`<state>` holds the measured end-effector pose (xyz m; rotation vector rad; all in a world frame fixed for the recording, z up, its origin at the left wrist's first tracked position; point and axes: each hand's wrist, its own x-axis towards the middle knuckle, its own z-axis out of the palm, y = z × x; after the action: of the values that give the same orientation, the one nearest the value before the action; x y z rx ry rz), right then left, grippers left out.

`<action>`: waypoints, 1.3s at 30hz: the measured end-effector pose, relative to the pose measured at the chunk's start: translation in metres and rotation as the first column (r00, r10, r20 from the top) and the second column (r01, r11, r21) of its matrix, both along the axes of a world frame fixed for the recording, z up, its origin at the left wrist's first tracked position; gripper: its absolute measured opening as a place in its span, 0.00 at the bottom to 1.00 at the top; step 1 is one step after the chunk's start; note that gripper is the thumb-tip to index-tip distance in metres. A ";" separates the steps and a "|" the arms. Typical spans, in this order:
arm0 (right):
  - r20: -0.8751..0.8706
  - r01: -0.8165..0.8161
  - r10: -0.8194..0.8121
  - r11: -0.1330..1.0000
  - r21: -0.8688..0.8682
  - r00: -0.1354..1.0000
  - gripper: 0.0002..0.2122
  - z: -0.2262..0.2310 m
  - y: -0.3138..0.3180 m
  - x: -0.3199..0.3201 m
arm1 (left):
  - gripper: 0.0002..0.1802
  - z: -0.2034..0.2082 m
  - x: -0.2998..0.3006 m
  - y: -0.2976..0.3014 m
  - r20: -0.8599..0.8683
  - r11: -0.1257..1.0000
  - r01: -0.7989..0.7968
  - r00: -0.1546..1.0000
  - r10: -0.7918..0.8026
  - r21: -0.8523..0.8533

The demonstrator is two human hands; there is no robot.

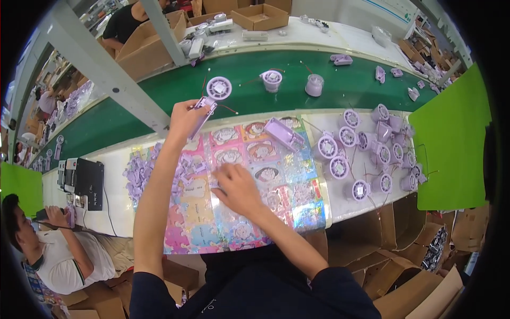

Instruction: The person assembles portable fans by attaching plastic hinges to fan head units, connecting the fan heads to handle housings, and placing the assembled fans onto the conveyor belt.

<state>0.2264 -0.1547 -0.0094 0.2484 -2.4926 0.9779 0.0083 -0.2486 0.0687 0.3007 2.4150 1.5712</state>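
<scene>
My left hand (185, 118) is closed round the handle of a lilac handheld fan (219, 89), holding it up over the near edge of the green belt. The fan's round head points away from me, and thin wires stick out from it. My right hand (237, 189) is slightly blurred above the shiny cartoon-printed mat (204, 234), its fingers apart and nothing seen in them. Beyond that hand, a lilac handle shell (284, 135) lies on the mat. A heap of small lilac plastic parts (139, 178) is beside my left forearm.
Several round lilac fan heads (339, 167) with wires crowd the table's right side, near a bright green panel (449, 143). More fan parts (314, 85) sit on the green belt (244, 101). A black box-shaped device (89, 183) and a seated person (74, 255) are at left.
</scene>
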 end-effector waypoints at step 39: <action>0.183 0.392 -0.353 0.727 -0.564 0.918 0.12 -0.016 0.092 0.048 | 0.27 -0.040 -0.010 0.129 -0.442 0.942 0.254 0.834 -0.329 -0.221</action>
<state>0.2741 -0.0632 -0.0257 -0.4788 -2.0224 1.5225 -0.0016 -0.1198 0.0288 1.0859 2.6470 1.2742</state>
